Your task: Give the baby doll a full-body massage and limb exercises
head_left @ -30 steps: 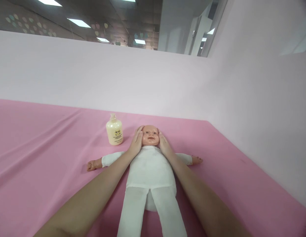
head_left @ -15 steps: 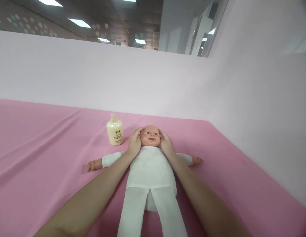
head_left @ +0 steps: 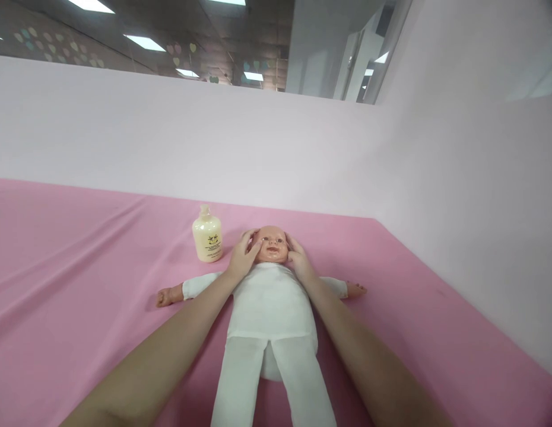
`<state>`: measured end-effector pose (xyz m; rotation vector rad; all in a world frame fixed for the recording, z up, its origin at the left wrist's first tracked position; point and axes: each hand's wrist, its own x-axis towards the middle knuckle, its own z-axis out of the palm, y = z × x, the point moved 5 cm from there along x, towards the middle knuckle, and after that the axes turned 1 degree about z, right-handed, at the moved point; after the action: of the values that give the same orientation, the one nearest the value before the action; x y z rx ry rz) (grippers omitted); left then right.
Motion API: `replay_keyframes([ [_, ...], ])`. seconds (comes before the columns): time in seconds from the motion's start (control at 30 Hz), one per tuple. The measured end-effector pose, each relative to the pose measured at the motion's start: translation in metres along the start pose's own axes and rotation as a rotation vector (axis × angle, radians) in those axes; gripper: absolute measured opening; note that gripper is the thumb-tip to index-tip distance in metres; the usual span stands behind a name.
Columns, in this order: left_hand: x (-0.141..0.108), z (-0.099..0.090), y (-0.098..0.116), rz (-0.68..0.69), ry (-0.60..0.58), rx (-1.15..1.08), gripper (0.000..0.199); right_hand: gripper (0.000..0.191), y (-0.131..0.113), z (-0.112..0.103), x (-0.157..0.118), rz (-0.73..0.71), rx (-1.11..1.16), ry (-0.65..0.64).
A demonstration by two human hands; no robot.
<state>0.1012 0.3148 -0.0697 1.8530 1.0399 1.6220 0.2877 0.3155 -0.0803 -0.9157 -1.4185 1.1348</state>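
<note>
A baby doll [head_left: 272,302] in white clothing lies on its back, legs toward me and arms stretched out sideways. Its bare head is between my two hands. My left hand [head_left: 243,255] rests against the head's left side in view, fingers extended along it and the thumb on the cheek near the eye. On the other side, my right hand [head_left: 300,258] lies along the head, with its thumb by the cheek near the mouth. Both hands are open, touching the head; some fingertips are hidden behind it. My forearms pass over the doll's arms.
A pale yellow pump bottle [head_left: 208,239] stands upright left of the doll's head. A pink cloth [head_left: 80,267] with some creases covers the surface. White walls [head_left: 191,136] rise behind and on the right, with a window [head_left: 240,47] above the back one.
Both thumbs have come forward onto the doll's cheeks, the left one more plainly. My left hand has shifted slightly outward. The doll and bottle stay in place.
</note>
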Motion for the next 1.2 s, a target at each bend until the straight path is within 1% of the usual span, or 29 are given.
replay_keyframes([
  [0.07,-0.001,0.003,0.001,0.025,-0.036,0.045,0.048,0.098,0.002,0.0,-0.002,0.049,0.028,0.003],
  [0.17,-0.002,0.008,0.001,0.036,-0.075,0.096,0.068,0.105,0.007,-0.002,-0.005,0.118,0.025,0.007],
  [0.23,-0.003,0.01,0.001,0.023,-0.086,0.103,0.078,0.107,0.011,-0.003,-0.006,0.146,0.03,-0.018],
  [0.37,-0.004,0.012,0.001,-0.012,-0.129,0.088,0.092,0.115,0.017,-0.005,-0.006,0.19,0.052,-0.054],
  [0.47,-0.003,0.012,0.0,-0.052,-0.148,0.066,0.096,0.12,0.018,-0.003,-0.005,0.206,0.121,-0.067],
  [0.57,-0.002,0.012,-0.002,-0.099,-0.157,0.007,0.095,0.118,0.016,0.001,-0.004,0.199,0.243,-0.077],
  [0.63,-0.002,0.011,-0.004,-0.129,-0.168,-0.041,0.094,0.116,0.014,0.002,-0.006,0.195,0.279,-0.092],
  [0.73,-0.002,0.01,-0.005,-0.157,-0.197,-0.093,0.097,0.12,0.013,0.001,-0.008,0.216,0.221,-0.117],
  [0.87,-0.001,0.01,-0.007,-0.157,-0.258,-0.113,0.11,0.131,0.013,-0.004,-0.009,0.241,0.085,-0.128],
  [1.0,0.0,0.01,-0.011,-0.143,-0.257,-0.075,0.12,0.14,0.014,-0.004,-0.008,0.211,0.023,-0.146],
  [1.1,0.0,0.009,-0.013,-0.148,-0.254,-0.079,0.12,0.144,0.011,-0.001,-0.008,0.156,0.024,-0.161],
  [1.2,-0.001,0.009,-0.011,-0.161,-0.262,-0.098,0.114,0.146,0.005,0.001,-0.008,0.137,0.002,-0.164],
])
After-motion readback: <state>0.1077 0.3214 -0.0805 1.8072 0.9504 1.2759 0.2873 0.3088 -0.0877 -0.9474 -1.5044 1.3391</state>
